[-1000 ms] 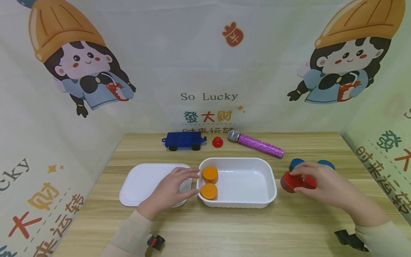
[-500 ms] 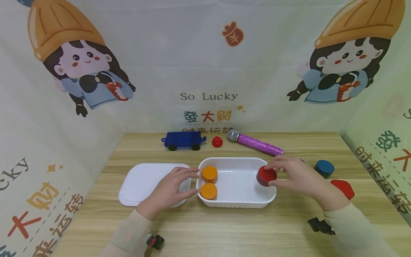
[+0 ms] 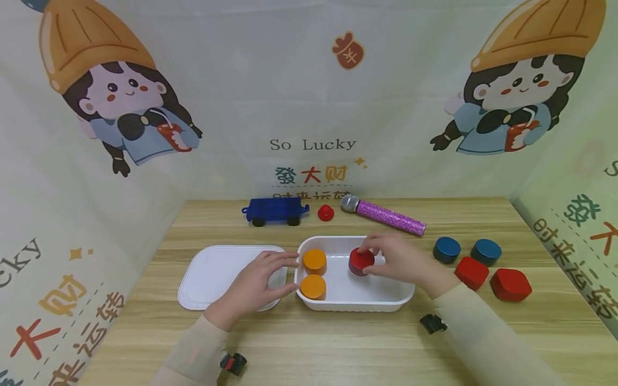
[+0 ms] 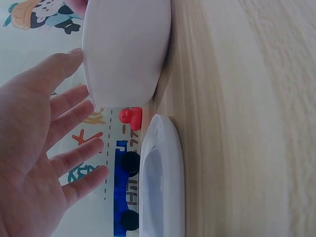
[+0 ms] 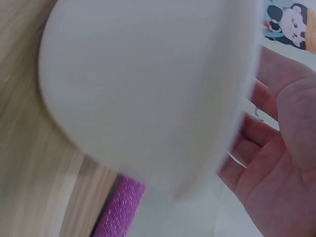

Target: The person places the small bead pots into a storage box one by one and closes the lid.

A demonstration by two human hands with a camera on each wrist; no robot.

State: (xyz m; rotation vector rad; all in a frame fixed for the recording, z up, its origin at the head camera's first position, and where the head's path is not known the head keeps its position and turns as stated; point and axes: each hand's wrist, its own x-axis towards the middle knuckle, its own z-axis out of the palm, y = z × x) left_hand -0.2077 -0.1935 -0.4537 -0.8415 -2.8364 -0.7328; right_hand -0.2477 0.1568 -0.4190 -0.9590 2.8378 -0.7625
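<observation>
A white plastic box stands on the wooden table with two orange round blocks, the rear one and the front one, at its left end. My right hand pinches a red round block between thumb and fingers inside the box, right of the orange ones. Whether that block touches the bottom I cannot tell. My left hand, fingers extended, touches the box's left rim. In the left wrist view, that hand lies against the box wall. The box wall hides the red block in the right wrist view.
A white lid lies left of the box, partly under my left hand. Two blue round blocks and two red angular blocks sit at the right. Behind are a blue toy wagon, a red toy duck and a glittery purple microphone.
My right hand has carried the red round block leftward from beside the other blocks, over the box's right rim and into the box. My left hand has stayed at the left rim.
</observation>
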